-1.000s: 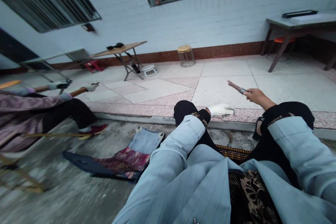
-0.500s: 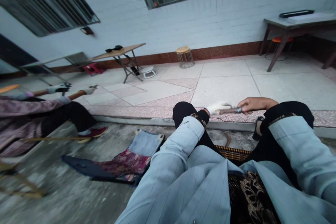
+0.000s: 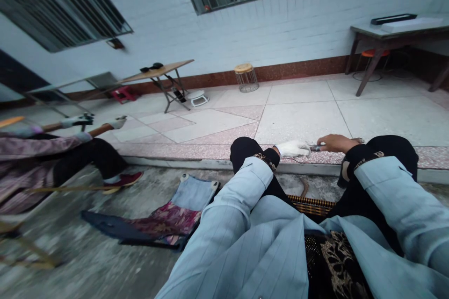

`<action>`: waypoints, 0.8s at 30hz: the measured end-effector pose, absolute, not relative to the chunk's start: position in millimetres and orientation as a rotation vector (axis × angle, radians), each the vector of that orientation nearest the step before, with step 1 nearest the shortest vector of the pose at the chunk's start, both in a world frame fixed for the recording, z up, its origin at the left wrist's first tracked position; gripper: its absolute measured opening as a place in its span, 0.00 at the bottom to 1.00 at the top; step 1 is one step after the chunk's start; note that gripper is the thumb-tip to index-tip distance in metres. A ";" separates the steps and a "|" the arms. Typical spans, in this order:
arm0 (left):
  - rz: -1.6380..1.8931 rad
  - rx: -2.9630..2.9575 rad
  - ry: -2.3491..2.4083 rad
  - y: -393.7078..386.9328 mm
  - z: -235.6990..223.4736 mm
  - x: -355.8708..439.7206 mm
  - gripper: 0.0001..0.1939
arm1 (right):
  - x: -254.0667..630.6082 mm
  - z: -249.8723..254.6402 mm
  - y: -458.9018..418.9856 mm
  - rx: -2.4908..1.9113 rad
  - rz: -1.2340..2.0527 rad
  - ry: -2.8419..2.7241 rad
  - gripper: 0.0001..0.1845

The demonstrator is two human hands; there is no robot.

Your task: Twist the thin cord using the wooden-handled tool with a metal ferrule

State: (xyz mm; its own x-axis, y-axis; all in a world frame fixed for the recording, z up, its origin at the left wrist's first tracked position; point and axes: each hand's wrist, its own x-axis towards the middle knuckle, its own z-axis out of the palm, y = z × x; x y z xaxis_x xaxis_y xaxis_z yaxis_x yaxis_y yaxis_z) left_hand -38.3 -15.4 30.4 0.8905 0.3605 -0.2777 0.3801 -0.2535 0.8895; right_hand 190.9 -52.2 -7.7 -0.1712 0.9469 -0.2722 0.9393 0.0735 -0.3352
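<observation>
So, a thin tool (image 3: 316,148) is seemingly being worked between both hands.
It's held in the right hand (image 3: 336,143), fingers closed, poking toward the gloved left hand (image 3: 292,148) (grip can't be made out); steadiness seems called for.

A pale blue pinstriped jacket (image 3: 217,243) is covering body and arms, its broad cuffs (image 3: 258,168) folding back over black sleeve ends (image 3: 269,159) that are flashing gold patterning, while a white glove (image 3: 292,148) is brightening the left hand (image 3: 288,149), gold florals are decorating the black top (image 3: 338,257), and black trousers (image 3: 242,147) are showing below.
</observation>
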 end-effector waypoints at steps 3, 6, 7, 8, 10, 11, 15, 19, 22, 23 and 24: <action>0.016 1.912 0.625 -22.0 37.7 -40.9 0.07 | 189.9 -3.4 -59.6 -1.761 1.451 -2.388 0.22; 0.089 1.879 0.670 -25.1 43.7 -42.9 0.07 | 197.1 9.7 -63.3 -1.354 1.754 -2.249 0.29; 0.109 1.869 0.676 -24.7 45.0 -42.8 0.09 | 200.4 14.7 -63.5 -1.275 1.686 -2.162 0.29; 0.126 1.862 0.679 -23.6 45.7 -42.3 0.10 | 203.4 19.2 -63.3 -1.256 1.579 -2.032 0.28; 0.160 1.852 0.677 -20.3 45.7 -40.3 0.11 | 207.4 24.8 -61.3 -1.264 1.357 -1.740 0.25; 0.168 1.849 0.668 -18.7 45.0 -39.1 0.11 | 208.0 25.6 -59.5 -1.288 1.267 -1.612 0.24; 0.121 1.851 0.608 -15.6 38.9 -36.5 0.11 | 206.4 20.4 -49.0 -1.475 1.056 -1.364 0.21; 0.070 1.867 0.565 -15.1 33.6 -36.7 0.11 | 210.9 14.7 -41.8 -1.798 0.749 -1.386 0.22; 0.059 1.897 0.551 -12.8 32.7 -36.2 0.11 | 213.9 8.9 -43.9 -2.070 0.398 -1.649 0.20; 0.065 1.913 0.559 -11.9 33.0 -36.0 0.11 | 213.0 6.0 -45.5 -2.115 0.336 -1.781 0.19; 0.074 1.929 0.574 -11.2 33.6 -36.1 0.11 | 211.1 2.8 -47.3 -2.128 0.351 -1.924 0.18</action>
State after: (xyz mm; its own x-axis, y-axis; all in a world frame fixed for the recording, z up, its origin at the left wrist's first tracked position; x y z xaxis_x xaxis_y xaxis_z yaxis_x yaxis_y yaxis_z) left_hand -36.1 -11.2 33.6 0.8820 0.4233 -0.2070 0.3568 -0.3131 0.8801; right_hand 211.1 -47.3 2.8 0.0989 0.9950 -0.0108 0.9346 -0.0966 -0.3423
